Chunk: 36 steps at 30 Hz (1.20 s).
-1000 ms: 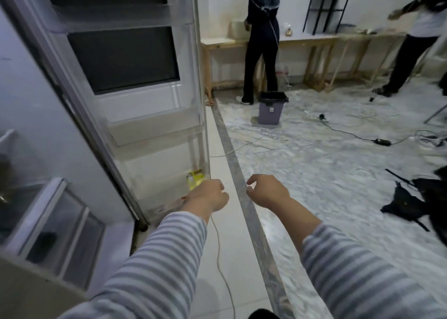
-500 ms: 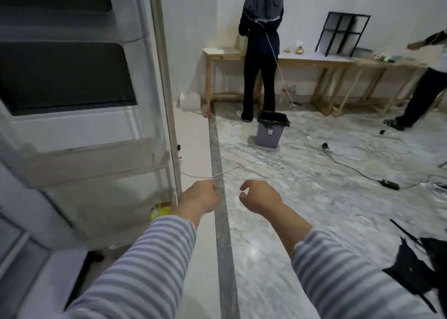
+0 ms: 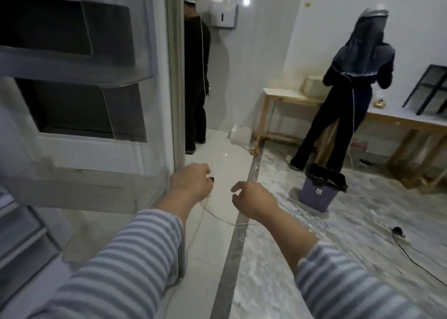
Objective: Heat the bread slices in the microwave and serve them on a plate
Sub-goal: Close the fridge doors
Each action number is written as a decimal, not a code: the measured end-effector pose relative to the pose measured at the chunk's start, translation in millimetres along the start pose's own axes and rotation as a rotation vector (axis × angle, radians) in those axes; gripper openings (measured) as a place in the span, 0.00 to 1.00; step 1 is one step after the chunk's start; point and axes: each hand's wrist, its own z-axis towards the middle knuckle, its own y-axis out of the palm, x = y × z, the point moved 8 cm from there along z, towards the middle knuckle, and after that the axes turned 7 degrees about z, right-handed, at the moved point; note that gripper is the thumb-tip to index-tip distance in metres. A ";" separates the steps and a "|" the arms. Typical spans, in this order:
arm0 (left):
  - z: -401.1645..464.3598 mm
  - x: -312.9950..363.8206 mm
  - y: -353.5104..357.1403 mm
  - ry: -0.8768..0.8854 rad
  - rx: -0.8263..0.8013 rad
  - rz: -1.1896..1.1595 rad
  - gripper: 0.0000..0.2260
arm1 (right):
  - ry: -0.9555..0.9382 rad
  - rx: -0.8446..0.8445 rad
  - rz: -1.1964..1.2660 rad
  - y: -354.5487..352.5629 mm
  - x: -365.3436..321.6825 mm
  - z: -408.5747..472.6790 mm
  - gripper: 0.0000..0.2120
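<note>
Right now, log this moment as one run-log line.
left hand: curled, empty | right hand: loosely curled, empty | fridge door: open, left | bread, plate, microwave: not in view | bin: ahead right

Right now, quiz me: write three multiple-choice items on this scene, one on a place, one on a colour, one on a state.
1. Where does the bin stand?
A. on the wooden table
B. on the floor behind the person at the table
C. inside the fridge door

2. What colour is the bin's body?
A. purple
B. red
C. green

3. How is the right hand?
A. gripping a plate
B. flat on the floor
C. loosely curled, holding nothing

Key: 1 B, it sits on the marbled floor behind the person at the wooden table. 2 A, its body is purple under a black liner. 3 C, the fingers curl in the air with nothing in them, beside the left hand and the fridge door.
</note>
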 end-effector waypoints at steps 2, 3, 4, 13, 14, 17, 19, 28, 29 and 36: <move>23.2 0.7 -28.0 -0.018 0.166 0.032 0.15 | -0.103 0.010 -0.012 -19.2 -16.5 28.9 0.15; 32.3 1.5 -42.6 -0.029 0.245 0.047 0.14 | -0.155 0.012 -0.011 -29.7 -25.7 41.9 0.14; 40.0 2.2 -55.8 -0.042 0.312 0.069 0.14 | -0.208 0.013 -0.013 -39.7 -34.6 53.6 0.14; 51.4 7.3 -140.5 -0.190 0.791 0.304 0.17 | -0.704 0.025 0.068 -118.3 -128.0 128.4 0.16; 51.2 5.7 -144.3 -0.227 0.819 0.346 0.18 | -0.796 0.040 0.069 -124.5 -140.2 133.1 0.16; 52.8 1.4 -156.5 -0.378 0.859 0.444 0.24 | -1.041 0.110 0.061 -142.4 -174.7 141.7 0.18; 56.0 -0.4 -163.7 -0.471 0.858 0.458 0.30 | -1.161 0.145 0.042 -149.1 -193.6 145.1 0.20; 59.3 -8.9 -183.7 -0.811 0.798 0.553 0.46 | -1.603 0.439 -0.072 -155.5 -256.9 151.4 0.38; 58.5 -13.9 -182.7 -0.846 0.801 0.571 0.48 | -1.634 0.452 -0.090 -151.5 -262.7 152.9 0.41; 55.6 -35.0 -173.9 -0.878 0.769 0.644 0.55 | -1.609 0.509 -0.162 -126.0 -279.2 164.3 0.54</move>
